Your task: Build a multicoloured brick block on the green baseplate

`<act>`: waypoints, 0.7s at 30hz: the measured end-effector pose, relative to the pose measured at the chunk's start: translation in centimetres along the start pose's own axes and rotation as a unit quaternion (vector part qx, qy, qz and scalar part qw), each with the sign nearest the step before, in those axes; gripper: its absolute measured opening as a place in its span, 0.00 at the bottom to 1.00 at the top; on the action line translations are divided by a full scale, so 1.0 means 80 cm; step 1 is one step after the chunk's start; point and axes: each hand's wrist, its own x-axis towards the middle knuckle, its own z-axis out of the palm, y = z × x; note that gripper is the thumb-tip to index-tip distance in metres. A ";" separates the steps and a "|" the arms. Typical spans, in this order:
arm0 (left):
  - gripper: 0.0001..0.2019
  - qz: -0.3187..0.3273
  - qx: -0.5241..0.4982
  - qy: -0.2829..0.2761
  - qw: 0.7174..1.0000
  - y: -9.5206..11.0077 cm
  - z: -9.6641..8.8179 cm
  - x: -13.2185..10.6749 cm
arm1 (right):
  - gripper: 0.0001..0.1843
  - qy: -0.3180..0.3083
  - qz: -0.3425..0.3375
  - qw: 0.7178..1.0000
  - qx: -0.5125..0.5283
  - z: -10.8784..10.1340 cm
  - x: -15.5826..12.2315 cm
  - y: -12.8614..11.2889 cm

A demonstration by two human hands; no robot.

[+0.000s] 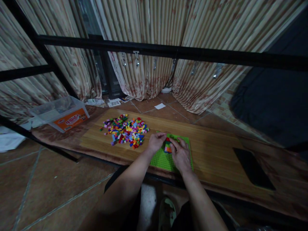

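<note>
A green studded baseplate (160, 162) lies on the wooden board, with a small stack of building bricks (167, 149) on it in red, orange, pink and blue. From the left, my left hand (157, 141) reaches to the far side of the stack, its thumb and fingertips pinched together. Whatever sits in that pinch is too small to make out. My right hand (180, 154) is curled over the plate, its thumb and fingers closed against the right side of the stack. Part of the bricks is hidden under the fingers. Loose coloured bricks (128, 130) are heaped left of the plate.
The wooden board (211, 154) rests on a brown cloth-covered bench. A dark flat object (253, 168) lies at its right end. A clear plastic tub (64, 112) with an orange label stands at the left. A black metal rail (154, 49) with hooks crosses ahead, before curtains.
</note>
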 end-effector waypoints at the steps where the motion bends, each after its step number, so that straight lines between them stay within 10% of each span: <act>1: 0.09 0.003 0.005 -0.002 1.000 0.000 0.000 0.000 | 0.21 -0.002 0.000 1.000 -0.001 0.000 0.000 0.000; 21: 0.07 -0.015 0.073 0.029 0.997 0.005 0.004 0.005 | 0.20 -0.024 0.030 0.999 -0.001 -0.001 -0.002 -0.006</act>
